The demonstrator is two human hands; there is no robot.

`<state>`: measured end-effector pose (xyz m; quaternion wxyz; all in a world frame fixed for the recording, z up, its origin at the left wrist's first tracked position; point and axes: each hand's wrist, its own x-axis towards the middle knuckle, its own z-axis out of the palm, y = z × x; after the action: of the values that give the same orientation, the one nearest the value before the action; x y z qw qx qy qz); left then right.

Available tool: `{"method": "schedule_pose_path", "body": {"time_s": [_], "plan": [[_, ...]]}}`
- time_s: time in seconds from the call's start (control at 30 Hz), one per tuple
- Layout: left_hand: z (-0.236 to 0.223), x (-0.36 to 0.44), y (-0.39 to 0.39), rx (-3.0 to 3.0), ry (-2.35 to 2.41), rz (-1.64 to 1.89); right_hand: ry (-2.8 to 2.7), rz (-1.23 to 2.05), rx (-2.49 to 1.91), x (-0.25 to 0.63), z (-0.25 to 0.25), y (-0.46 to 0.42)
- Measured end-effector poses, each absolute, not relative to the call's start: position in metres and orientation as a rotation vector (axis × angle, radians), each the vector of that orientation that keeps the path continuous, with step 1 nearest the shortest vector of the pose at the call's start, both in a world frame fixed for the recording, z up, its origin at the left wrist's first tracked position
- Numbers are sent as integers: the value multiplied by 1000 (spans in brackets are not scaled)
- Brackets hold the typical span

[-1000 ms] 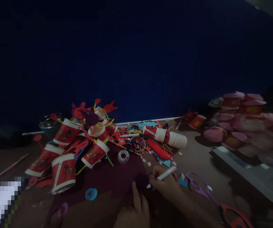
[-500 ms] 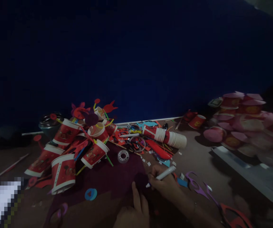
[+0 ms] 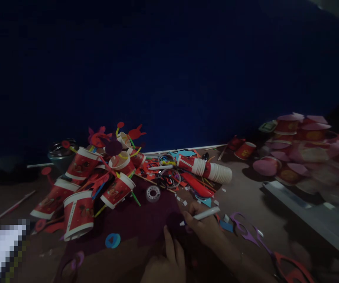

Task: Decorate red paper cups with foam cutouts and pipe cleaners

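Observation:
A dark purple sheet (image 3: pixel 140 220) lies flat on the table in the head view. My left hand (image 3: pixel 166 263) rests on its near part, index finger stretched out and nothing held. Between the closed fingers of my right hand (image 3: pixel 203 230) is a white marker (image 3: pixel 207 213), slanted, its tip low over the sheet just right of my left fingertip. Dim light hides whether the tip touches and any marks. Beyond my hands sits a roll of tape (image 3: pixel 153 193). Left of them is a blue disc (image 3: pixel 112 241) with a dark triangle.
Red paper cups (image 3: pixel 79 216) with straws and paper cut-outs pile up at left. Stacked cups (image 3: pixel 205 169) lie among scraps at the back. Purple-handled scissors (image 3: pixel 246 232) and a red-handled tool (image 3: pixel 293 269) are at right, near a grey flat case (image 3: pixel 311 216) and pink-topped cups (image 3: pixel 287 125).
My right hand has shifted slightly away from me, and the marker lies flatter, its tip a little farther up the sheet. My left hand is still.

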<state>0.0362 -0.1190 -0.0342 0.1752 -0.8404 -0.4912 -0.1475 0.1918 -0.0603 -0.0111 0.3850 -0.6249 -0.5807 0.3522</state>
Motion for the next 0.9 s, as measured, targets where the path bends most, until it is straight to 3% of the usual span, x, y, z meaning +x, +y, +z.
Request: {"method": "schedule_pose_path", "body": {"time_s": [0.27, 0.47, 0.9], "plan": [[-35, 35, -119, -2382, -1366, -391, -1482, 844, -1649, 188, -3, -62], [-33, 35, -119, -2385, -1369, -419, -1331, 1083, -1615, 188, -1, -61], [-25, 34, -120, -2425, -1367, -350, -1319, 1092, -1574, 189, 22, -27]]}}
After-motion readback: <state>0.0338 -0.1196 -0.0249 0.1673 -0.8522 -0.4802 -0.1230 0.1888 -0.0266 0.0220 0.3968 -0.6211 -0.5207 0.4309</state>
